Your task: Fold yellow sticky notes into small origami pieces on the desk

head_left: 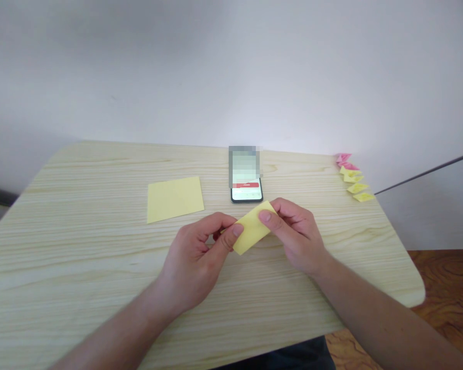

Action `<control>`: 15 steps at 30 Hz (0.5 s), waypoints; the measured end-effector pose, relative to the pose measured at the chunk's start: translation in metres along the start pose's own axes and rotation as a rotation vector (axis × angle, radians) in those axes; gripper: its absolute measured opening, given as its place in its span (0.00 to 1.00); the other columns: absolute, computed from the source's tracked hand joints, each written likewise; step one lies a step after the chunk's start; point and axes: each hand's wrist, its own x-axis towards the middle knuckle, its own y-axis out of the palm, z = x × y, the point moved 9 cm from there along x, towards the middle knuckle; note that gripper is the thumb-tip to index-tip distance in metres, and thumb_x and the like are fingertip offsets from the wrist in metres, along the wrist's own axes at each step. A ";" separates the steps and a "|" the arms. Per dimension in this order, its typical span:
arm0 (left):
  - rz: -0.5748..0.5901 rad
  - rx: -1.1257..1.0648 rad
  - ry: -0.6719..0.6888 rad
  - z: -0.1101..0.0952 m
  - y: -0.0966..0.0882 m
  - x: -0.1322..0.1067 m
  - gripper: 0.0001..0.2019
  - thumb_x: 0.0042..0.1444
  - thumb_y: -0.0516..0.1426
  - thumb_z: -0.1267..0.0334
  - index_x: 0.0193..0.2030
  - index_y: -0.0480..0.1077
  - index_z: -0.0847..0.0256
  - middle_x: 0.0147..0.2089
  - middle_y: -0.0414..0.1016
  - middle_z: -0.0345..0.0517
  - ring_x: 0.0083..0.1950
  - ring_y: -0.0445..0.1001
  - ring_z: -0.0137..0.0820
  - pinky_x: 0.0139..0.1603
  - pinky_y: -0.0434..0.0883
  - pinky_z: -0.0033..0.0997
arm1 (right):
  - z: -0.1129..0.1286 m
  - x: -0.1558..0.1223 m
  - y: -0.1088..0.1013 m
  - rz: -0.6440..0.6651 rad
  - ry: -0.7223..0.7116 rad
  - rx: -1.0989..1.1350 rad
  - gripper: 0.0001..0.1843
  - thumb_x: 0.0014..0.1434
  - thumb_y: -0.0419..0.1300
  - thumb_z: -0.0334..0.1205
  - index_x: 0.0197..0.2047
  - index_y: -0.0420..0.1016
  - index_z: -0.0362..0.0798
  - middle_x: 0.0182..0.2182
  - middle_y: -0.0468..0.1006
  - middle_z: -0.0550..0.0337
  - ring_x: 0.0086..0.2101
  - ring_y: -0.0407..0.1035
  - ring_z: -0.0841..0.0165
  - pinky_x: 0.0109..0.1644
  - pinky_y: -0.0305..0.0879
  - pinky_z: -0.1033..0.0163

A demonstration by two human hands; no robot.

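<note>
A narrow strip of yellow paper [252,229], seemingly folded, is held between both hands above the table, tilted up toward the right. My left hand [200,257] pinches its left end, thumb on top and fingers behind. At the other end, my right hand [299,234] grips it with the thumb pressed on the face near the upper corner. Fingers behind the paper are partly hidden. Just beyond the hands lies a phone [247,194] with its screen lit, part of it blurred out. A flat yellow sheet [175,200] rests on the table left of the phone.
Along the right rear edge of the wood-grain table [81,246] stands a row of small folded paper pieces, pink ones [344,159] at the back and several yellow ones [358,188] in front. A white wall [216,72] rises behind the table.
</note>
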 end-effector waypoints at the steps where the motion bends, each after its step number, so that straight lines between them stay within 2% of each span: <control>1: -0.001 0.006 0.001 0.000 0.000 0.000 0.13 0.67 0.55 0.54 0.38 0.75 0.58 0.31 0.74 0.38 0.33 0.69 0.28 0.35 0.65 0.28 | 0.000 0.000 0.000 0.003 0.001 -0.002 0.12 0.68 0.61 0.45 0.35 0.76 0.48 0.28 0.75 0.63 0.29 0.68 0.72 0.32 0.64 0.65; 10: -0.007 0.053 0.018 -0.004 0.002 0.000 0.13 0.67 0.55 0.54 0.36 0.75 0.58 0.31 0.75 0.39 0.33 0.70 0.30 0.35 0.65 0.29 | 0.003 0.000 -0.004 -0.061 -0.024 -0.193 0.15 0.69 0.57 0.49 0.37 0.76 0.49 0.27 0.70 0.62 0.29 0.61 0.70 0.33 0.57 0.63; 15: 0.017 0.041 -0.011 -0.001 0.004 0.001 0.14 0.67 0.55 0.53 0.36 0.75 0.58 0.30 0.73 0.38 0.32 0.68 0.29 0.34 0.64 0.27 | 0.005 0.000 -0.004 -0.057 -0.042 -0.210 0.15 0.69 0.57 0.48 0.36 0.76 0.49 0.26 0.69 0.63 0.29 0.61 0.70 0.33 0.56 0.63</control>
